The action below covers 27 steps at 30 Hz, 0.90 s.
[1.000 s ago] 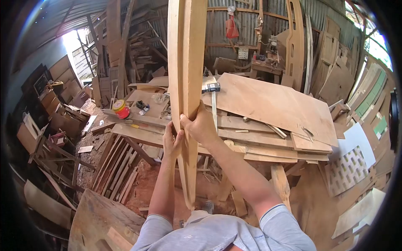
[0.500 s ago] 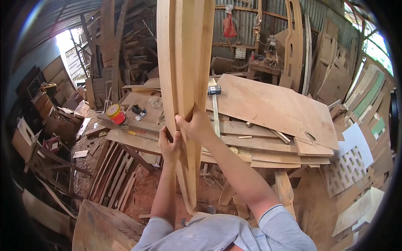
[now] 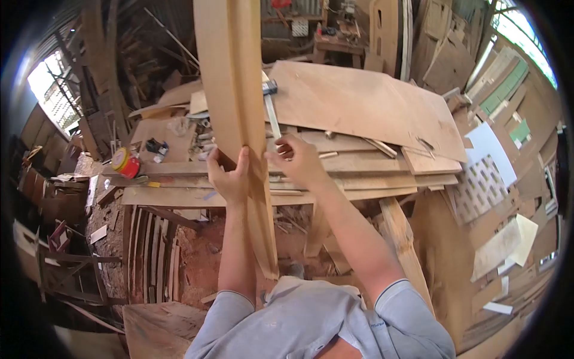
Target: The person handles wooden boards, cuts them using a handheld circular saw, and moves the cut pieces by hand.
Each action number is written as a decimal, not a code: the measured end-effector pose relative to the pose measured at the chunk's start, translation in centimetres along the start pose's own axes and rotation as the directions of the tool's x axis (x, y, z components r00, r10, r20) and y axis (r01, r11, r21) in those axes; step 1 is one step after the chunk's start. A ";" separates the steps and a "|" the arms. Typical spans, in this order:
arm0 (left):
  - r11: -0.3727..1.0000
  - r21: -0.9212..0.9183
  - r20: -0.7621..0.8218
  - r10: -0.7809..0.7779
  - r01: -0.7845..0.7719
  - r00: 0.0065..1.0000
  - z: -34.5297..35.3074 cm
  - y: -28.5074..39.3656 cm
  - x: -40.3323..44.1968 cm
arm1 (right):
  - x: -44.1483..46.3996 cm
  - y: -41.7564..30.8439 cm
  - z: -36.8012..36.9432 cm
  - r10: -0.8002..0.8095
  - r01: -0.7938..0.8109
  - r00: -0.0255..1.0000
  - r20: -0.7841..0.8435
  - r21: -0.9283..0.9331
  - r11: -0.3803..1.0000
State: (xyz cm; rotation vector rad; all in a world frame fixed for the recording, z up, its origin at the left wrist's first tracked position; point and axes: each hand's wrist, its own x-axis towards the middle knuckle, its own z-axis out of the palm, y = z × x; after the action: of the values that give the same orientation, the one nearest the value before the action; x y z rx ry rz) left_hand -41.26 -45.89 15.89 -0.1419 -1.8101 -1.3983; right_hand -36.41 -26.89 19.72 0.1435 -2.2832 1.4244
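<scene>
Smooth, matt wood on the long beam [image 3: 230,78], upper centre.
I see a red container [image 3: 126,163] of glossy plastic, left, and dull cloth on the shirt [image 3: 299,320].

You are in a woodworking workshop. A stack of boards [image 3: 371,167] lies on the bench across the middle of the frame, topped by a broad wooden panel [image 3: 359,105], with a red-and-yellow tub [image 3: 125,163] at its left end. Offcuts [image 3: 514,239] cover the right side, more boards [image 3: 156,254] lean together at lower left, and corrugated metal [image 3: 293,8] shows at the top, behind a small table [image 3: 338,45].
</scene>
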 end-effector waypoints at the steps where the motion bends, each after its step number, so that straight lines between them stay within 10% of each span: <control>1: 1.000 -0.018 -0.010 0.009 -0.010 1.000 0.6 -0.8 0.1 | -0.7 3.0 -1.2 0.057 -0.057 0.998 -0.025 -0.015 0.998; 7: 0.998 -0.059 -0.008 -0.032 0.031 0.999 2.2 -2.1 0.2 | -7.3 18.0 -6.8 0.430 -0.447 0.895 -0.120 -0.236 0.863; 12: 0.997 -0.081 0.081 -0.006 0.012 0.997 2.4 -3.2 0.1 | -11.2 22.7 -4.3 0.306 -0.179 0.949 0.079 -0.664 0.726; 21: 0.983 -0.003 0.120 0.183 -0.184 0.976 2.7 -2.2 -0.1 | -10.1 21.0 -4.4 0.609 0.011 0.634 0.477 -0.793 0.609; 27: 0.909 0.062 0.037 0.412 -0.413 0.911 1.6 -0.8 -1.9 | -17.5 16.2 -4.9 0.547 0.010 0.670 0.502 -0.743 0.670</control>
State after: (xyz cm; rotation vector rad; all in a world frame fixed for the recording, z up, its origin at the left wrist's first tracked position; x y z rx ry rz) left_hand -41.30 -44.09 14.00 -0.4795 -1.7183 -1.0356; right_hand -24.30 -17.63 0.79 0.0718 -3.4824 0.4931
